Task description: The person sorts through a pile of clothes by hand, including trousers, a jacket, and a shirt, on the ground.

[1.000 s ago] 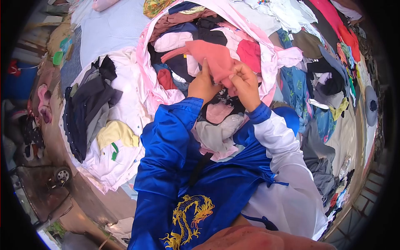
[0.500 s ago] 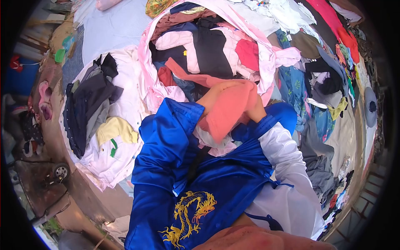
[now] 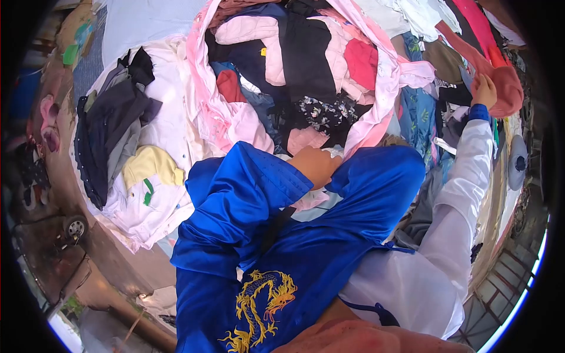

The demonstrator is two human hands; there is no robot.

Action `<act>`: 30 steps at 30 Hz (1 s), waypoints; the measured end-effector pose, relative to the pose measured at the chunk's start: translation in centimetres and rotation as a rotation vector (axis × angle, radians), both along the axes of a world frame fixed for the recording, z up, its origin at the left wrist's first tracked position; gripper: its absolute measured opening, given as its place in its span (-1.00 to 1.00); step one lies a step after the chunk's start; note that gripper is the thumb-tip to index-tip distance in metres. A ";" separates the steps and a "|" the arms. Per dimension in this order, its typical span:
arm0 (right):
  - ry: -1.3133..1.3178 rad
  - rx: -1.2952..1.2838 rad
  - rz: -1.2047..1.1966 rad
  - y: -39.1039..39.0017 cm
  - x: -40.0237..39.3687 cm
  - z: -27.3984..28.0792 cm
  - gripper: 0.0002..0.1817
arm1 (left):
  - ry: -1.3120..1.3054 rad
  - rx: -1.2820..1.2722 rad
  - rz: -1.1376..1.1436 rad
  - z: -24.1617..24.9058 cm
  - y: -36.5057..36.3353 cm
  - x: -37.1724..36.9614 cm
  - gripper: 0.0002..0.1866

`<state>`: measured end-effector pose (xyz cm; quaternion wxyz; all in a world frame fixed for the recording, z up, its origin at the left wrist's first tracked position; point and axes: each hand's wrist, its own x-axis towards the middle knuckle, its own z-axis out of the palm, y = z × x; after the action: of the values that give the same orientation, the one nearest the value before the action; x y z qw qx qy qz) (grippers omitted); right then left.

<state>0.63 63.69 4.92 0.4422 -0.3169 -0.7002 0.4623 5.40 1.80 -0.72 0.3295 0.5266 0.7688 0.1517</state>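
My right hand (image 3: 485, 92) is stretched far out to the right, its fingers closed on a coral-coloured garment (image 3: 507, 88). One long narrow part of that garment trails toward the upper left over the clothes there. My left hand (image 3: 318, 166) is in front of my lap, at the near edge of a pink cloth bundle (image 3: 381, 112). Its fingers curl in at a pale cloth (image 3: 336, 153), and their tips are hidden. Inside the bundle lie a black garment (image 3: 307, 59), a pale pink padded garment (image 3: 247, 30) and a black floral piece (image 3: 326, 112).
On the left, dark clothes (image 3: 115, 132) and a yellow garment (image 3: 152, 167) lie on a white sheet (image 3: 132, 226). To the right are a blue leaf-patterned cloth (image 3: 419, 117), a grey hat (image 3: 518, 163) and white clothes (image 3: 426, 20). A small wheel (image 3: 75, 227) shows at lower left.
My right hand has carried the coral garment from above my lap out to the far right. My left hand no longer touches it and is lower. The floral piece in the bundle is now uncovered.
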 end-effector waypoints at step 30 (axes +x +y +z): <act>-0.178 -1.048 0.236 -33.9 -17.0 -30.7 -0.80 | 0.118 0.165 0.202 -0.5 -1.9 -1.9 -0.53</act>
<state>-16.37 29.82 -25.74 0.1092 -0.4521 -0.4415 0.7673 3.49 -0.09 -1.24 0.2224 0.4799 0.8208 0.2157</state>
